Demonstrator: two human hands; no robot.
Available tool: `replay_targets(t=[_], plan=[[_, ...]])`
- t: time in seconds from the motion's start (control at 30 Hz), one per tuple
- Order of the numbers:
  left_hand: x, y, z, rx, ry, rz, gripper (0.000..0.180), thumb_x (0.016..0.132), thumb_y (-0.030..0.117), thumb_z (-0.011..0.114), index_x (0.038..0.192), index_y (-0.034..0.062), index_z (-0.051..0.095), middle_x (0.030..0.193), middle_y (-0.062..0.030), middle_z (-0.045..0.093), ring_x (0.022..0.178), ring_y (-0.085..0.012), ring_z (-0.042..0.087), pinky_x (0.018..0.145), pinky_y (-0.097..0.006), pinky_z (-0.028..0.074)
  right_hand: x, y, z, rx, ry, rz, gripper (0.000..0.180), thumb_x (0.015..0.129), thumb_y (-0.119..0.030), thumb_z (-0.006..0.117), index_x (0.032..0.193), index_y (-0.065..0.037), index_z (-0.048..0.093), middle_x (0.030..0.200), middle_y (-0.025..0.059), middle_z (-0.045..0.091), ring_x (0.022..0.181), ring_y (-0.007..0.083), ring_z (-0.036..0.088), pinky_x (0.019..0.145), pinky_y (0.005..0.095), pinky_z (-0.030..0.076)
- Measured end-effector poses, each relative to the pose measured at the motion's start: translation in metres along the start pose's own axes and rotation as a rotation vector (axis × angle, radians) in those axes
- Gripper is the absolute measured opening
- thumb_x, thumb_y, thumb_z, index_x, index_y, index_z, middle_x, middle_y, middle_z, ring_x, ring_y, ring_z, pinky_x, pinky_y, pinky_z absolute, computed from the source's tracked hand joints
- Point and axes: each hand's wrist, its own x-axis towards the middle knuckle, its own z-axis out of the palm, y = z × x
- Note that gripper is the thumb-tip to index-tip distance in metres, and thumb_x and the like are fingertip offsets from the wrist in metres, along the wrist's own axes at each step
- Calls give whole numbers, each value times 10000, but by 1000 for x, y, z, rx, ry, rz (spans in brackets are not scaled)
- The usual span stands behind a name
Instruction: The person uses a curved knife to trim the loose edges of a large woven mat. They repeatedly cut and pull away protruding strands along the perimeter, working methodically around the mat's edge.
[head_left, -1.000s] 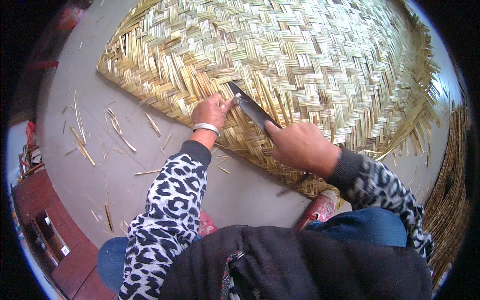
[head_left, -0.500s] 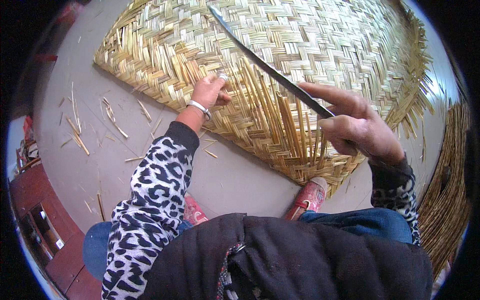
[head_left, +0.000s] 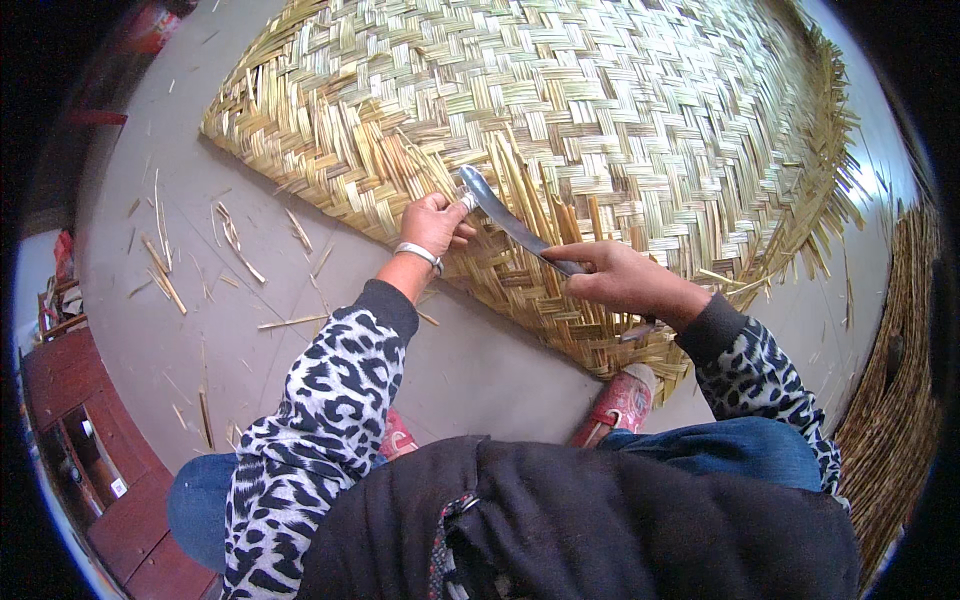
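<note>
Nearby, straw scraps [head_left: 164,274], red cabinet [head_left: 68,376]; right fingers [head_left: 574,253] gripping knife [head_left: 512,224], left fingers' [head_left: 453,214] hold unclear

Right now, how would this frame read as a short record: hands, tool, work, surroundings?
left hand: thumb beside the tip of the curved knife, over the woven mat; contact unclear
right hand: gripping the knife
mat: loose strips poking up beside the knife
floor: grey, scattered straw pieces
far right: dry stalks
</note>
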Motion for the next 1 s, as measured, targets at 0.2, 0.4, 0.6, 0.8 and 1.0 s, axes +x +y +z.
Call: replay_targets(t=[0.2,0.4,0.6,0.8,1.0], plan=[[2,-5,-5,-189,-41,-15,150,966,189,663,862,88,623,793,-38,689,641,-127,677,539,-260,549,11,-16,-8,-373,0,-124,512,863,-287,605,1318,-52,611,976,265,698,894,396,686,851,437,538],[3,-1,-2,-427,-80,-109,127,968,224,664,930,103,661,881,-14,689,675,-124,670,514,-238,515,31,-23,20,-596,118,-111,473,882,-312,598,1302,-94,592,942,225,707,887,378,698,794,493,554],[-7,14,0,-336,-125,-160,217,983,291,623,982,101,728,751,27,646,589,-59,622,460,-215,474,61,-16,37,-649,217,-120,591,872,-358,624,1412,-154,497,924,203,710,862,381,696,760,490,544],[-26,22,8,-362,-138,-379,175,969,215,593,962,71,691,711,19,594,527,-90,517,465,-253,438,67,-12,36,-647,230,-140,544,863,-338,643,1345,-124,511,889,197,709,842,389,697,726,507,544],[-15,24,16,-391,-119,-525,170,961,234,604,954,76,667,762,7,612,524,-95,505,436,-269,446,68,-11,35,-640,213,-121,607,849,-366,662,1388,-143,495,879,205,707,822,390,697,714,509,547]])
